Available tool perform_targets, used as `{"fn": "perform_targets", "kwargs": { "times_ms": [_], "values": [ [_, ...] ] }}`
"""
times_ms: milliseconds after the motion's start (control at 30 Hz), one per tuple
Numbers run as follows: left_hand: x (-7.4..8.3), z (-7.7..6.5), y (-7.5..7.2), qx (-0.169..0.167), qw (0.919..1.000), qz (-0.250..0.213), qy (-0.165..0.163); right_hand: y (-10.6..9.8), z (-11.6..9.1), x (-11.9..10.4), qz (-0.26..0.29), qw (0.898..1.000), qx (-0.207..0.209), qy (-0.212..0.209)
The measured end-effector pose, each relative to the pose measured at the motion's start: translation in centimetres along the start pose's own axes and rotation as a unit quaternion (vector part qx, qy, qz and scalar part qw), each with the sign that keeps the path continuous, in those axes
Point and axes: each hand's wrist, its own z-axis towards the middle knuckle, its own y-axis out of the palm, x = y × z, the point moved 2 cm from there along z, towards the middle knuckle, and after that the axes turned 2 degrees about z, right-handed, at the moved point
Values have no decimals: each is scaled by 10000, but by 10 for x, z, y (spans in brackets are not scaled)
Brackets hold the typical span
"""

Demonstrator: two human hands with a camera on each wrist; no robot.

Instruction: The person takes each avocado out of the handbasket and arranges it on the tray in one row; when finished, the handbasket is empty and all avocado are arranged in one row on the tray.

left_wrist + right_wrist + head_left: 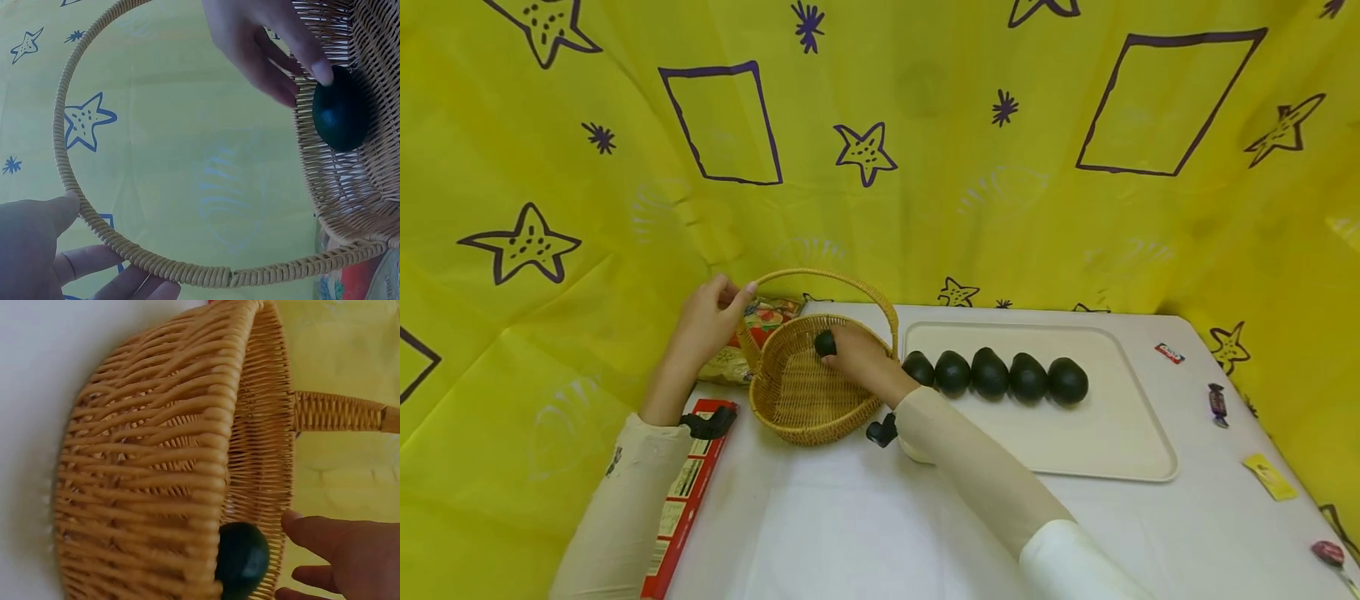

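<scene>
A wicker basket (808,392) with a tall arched handle (206,275) stands on the white table. My left hand (711,317) holds the handle at its left side, thumb on one side and fingers on the other. Inside the basket, near its back wall, is a dark green avocado (342,109). My right hand (857,354) reaches over the basket's right side to this avocado. In the right wrist view, the right fingers (319,534) are spread and extended close to the avocado, not wrapped round it. Several more avocados (990,373) sit in a row on a cream tray (1097,450).
Colourful food packets (771,315) lie behind and left of the basket. A long red box (688,492) lies beside the left forearm. Small wrapped sweets (1217,404), a yellow packet (1270,477) and a lollipop (1328,552) lie along the right edge. A yellow patterned curtain (925,225) surrounds the table.
</scene>
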Motion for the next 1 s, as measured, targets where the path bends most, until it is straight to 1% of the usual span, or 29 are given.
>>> {"fn": "perform_targets", "kwargs": {
  "times_ms": [167, 400, 633, 833, 900, 1000],
  "values": [
    [0, 0, 0, 12, 10000, 19, 10, 5, 13, -6, -21, 9995, -176, 247],
    [-2, 1, 1, 10, 10000, -61, -40, 12, 21, -9, -321, 9972, -498, 457],
    [-2, 2, 2, 64, 10000, -67, 27, 13, 22, -7, -276, 9970, -634, 360],
    [-2, 1, 1, 124, 9999, 12, 63, 15, 19, -6, -193, 9954, -876, 323],
    [-2, 1, 1, 127, 9999, 31, 64, 16, 18, -7, -45, 9955, -900, 306],
    [-2, 1, 2, 136, 9999, 33, 68, 18, 19, -7, -4, 9961, -857, 210]
  ]
}}
